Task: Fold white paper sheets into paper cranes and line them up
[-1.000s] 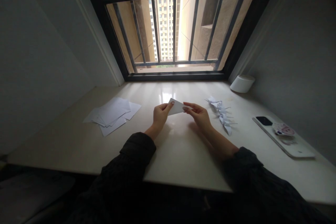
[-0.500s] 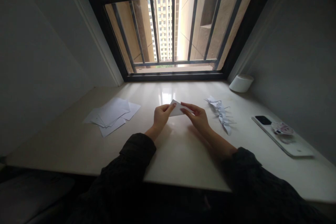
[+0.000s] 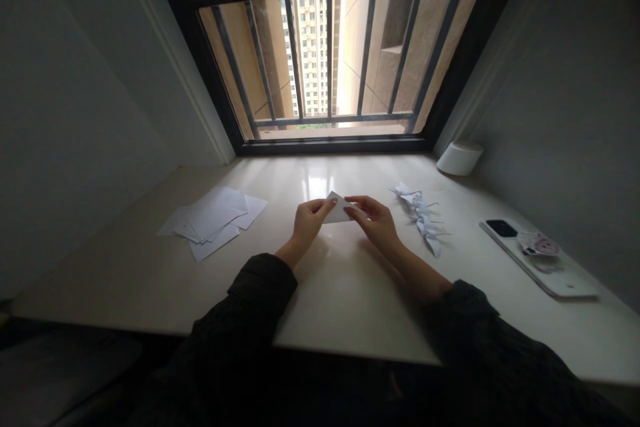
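A small piece of folded white paper (image 3: pixel 338 211) is held between my two hands, above the middle of the pale counter (image 3: pixel 345 293). My left hand (image 3: pixel 308 221) pinches its left side, thumb on the near face. On the right side, my right hand (image 3: pixel 374 219) grips it with thumb and fingers; these fingers cover part of the paper. A row of several folded paper cranes (image 3: pixel 421 217) lies to the right of my right hand. Off to the left is a loose stack of white paper sheets (image 3: pixel 217 213).
At the far right lies a white phone (image 3: pixel 545 267) with a cartoon grip on its back. A white cylindrical object (image 3: pixel 459 159) stands in the back right corner. Behind the counter is a barred window (image 3: pixel 330 67), with walls on both sides.
Almost nothing differs. Both hands keep their hold on the paper, which has tilted or shifted very slightly.
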A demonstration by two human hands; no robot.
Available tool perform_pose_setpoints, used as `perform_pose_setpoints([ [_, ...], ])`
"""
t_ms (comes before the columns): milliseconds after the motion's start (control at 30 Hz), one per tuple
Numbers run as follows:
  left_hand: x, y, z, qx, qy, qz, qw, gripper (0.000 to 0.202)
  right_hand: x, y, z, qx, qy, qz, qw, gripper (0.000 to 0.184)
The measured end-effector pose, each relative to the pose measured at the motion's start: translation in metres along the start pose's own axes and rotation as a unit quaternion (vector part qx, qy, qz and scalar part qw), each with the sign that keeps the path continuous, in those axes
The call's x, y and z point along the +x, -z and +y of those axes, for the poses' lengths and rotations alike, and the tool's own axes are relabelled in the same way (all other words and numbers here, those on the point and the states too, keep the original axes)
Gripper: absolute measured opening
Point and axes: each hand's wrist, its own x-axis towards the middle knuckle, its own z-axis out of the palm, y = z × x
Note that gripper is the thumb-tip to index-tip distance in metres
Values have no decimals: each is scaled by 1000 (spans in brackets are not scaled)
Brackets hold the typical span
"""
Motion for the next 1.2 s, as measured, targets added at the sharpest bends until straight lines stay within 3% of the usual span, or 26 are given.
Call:
perform_pose_setpoints([
  [400, 1, 2, 1, 5, 25, -49, 998, 41, -2, 1, -1, -45, 11, -62, 997, 50],
  [667, 2, 3, 0, 11, 32, -58, 998, 43, -4, 4, -2, -125, 57, -64, 988, 44],
  [1200, 2, 4, 2, 28, 24, -70, 997, 45, -3, 4, -2, -107, 51, -62, 991, 42],
])
